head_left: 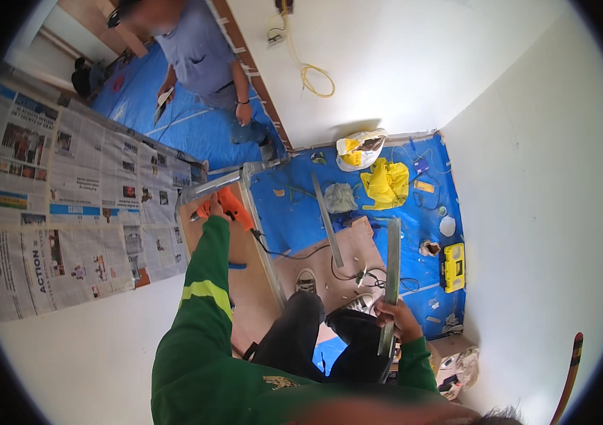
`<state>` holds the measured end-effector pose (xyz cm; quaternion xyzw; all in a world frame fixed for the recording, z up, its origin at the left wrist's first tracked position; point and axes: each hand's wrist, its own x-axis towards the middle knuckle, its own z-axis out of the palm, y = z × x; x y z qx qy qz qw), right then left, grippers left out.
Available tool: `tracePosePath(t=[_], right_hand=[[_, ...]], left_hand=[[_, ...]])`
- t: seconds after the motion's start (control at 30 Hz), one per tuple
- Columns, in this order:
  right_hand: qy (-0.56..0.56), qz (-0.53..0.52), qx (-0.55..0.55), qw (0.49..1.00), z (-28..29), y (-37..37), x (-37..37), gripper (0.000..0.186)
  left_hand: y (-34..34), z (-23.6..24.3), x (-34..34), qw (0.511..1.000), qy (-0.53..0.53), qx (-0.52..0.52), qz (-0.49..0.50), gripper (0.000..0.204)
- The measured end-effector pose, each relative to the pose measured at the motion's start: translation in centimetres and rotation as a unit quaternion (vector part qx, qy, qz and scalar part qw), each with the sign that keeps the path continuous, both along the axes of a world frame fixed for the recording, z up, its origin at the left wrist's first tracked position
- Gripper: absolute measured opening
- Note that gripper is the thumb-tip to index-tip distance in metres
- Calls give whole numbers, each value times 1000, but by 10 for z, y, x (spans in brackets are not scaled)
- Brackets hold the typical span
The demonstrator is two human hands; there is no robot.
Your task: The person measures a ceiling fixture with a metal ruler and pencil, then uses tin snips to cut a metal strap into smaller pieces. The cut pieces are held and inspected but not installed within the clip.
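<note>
Two hands were at work from a high perch, the person looking straight down past dark trousers and a shoe point(305, 282) to the blue tarp point(294, 205) on the floor. The left hand point(214, 210) was stretched out along a green sleeve and closed around an orange power tool point(228, 204), pressed to the top corner of a metal stud frame point(220, 183); a black cord point(273, 249) trailed down from the tool, probably left slack so it could reach. The right hand point(395, 317) was wrapped shut around the lower part of a long metal channel strip point(392, 273), held upright and close to the body, likely to keep it ready and clear of the frame. A second metal strip point(327, 221) lay flat on a brown board point(330, 258) below. Newspaper sheets point(67, 198) covered the wall surface on the left, seemingly as masking. On the tarp near the corner lay a yellow cloth point(386, 183), a white bag point(359, 149) and a yellow tool case point(453, 266), well apart from both hands. Another person in a blue shirt point(198, 53) crouched on the tarp beyond the frame, and a yellow cable point(312, 74) hung on the white wall
</note>
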<state>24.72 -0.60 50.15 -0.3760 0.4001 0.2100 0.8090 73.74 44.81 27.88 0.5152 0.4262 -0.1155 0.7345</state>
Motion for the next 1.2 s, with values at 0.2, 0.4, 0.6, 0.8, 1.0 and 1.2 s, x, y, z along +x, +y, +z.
tracePosePath(t=[0.2,0.4,0.6,0.8,1.0,1.2], right_hand=[[-75,-150,31,985,-74,-6,4,15],[-32,-247,10,968,-141,0,-16,13],[-11,-346,-122,930,-160,-26,-26,15],[-125,-454,-169,866,-144,-30,-18,14],[-133,-461,-132,867,-140,-15,-7,18],[-146,-482,-156,850,-132,-1,-27,18]], left_hand=[[3,15,-13,988,43,83,-123,97],[6,9,9,973,122,178,-78,111],[9,-7,22,976,84,198,-42,115],[1,-14,32,982,62,166,-63,119],[10,-16,23,984,68,126,-104,123],[32,10,-23,981,30,64,-182,119]])
